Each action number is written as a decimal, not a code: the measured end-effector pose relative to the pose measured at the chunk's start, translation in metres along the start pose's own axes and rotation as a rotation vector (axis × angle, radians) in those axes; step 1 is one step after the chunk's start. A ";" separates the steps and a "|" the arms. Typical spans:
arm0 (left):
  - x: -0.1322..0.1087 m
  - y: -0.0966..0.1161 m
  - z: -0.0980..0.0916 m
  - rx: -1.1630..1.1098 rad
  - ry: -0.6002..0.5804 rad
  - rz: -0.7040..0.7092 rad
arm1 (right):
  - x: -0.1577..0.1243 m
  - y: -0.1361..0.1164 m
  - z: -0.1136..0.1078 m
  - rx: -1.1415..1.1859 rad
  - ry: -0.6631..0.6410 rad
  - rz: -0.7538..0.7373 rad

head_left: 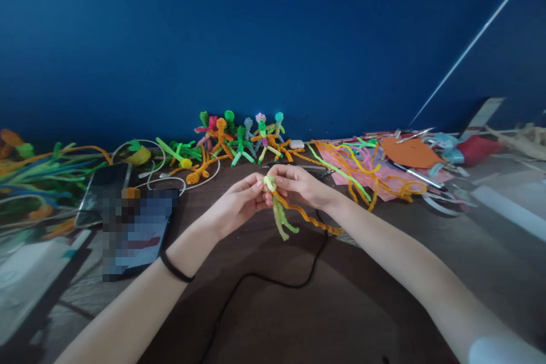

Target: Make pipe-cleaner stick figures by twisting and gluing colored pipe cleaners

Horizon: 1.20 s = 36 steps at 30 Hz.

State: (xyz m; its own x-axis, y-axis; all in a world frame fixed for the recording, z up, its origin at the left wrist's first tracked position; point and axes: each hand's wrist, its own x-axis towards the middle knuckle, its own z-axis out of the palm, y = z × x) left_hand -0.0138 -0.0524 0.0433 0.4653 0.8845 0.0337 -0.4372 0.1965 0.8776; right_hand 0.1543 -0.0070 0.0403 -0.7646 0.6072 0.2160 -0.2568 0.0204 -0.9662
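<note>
Between my two hands is a small pipe cleaner figure [279,217], yellow-green, with a wound pale top and two legs hanging down. My left hand [245,200] pinches its top from the left. From the right, the fingers of my right hand [301,183] close on the same top. An orange twisted pipe cleaner [305,215] trails from the figure to the right, under my right wrist. Finished-looking pipe cleaner figures [241,142] in several colours stand behind my hands against the wall. The fingertips cover part of the wound top.
A phone [102,190] and a tablet [147,233] lie at left, beside loose pipe cleaners [51,173] and a white cable [213,173]. Pink paper [336,165], orange paper [409,152] and scissors [447,202] are at right. A black cable [273,281] crosses the dark table.
</note>
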 end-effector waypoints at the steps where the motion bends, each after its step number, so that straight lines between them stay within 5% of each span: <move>1: 0.000 0.000 -0.001 -0.003 0.012 -0.003 | 0.000 0.000 0.000 -0.006 0.019 -0.009; 13: 0.002 -0.010 0.004 0.348 0.211 0.088 | 0.004 -0.004 0.010 -0.124 0.289 -0.032; 26: 0.005 -0.010 0.006 0.515 0.415 0.239 | 0.003 0.001 0.008 -0.375 0.211 0.014; 36: 0.004 -0.012 0.001 0.840 0.453 0.268 | 0.002 -0.002 0.009 -0.745 0.360 -0.112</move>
State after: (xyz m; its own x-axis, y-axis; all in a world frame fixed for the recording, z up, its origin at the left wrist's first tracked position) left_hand -0.0061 -0.0517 0.0334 0.0157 0.9685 0.2485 0.2846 -0.2426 0.9275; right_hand 0.1486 -0.0130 0.0441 -0.4894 0.7847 0.3805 0.2346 0.5387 -0.8092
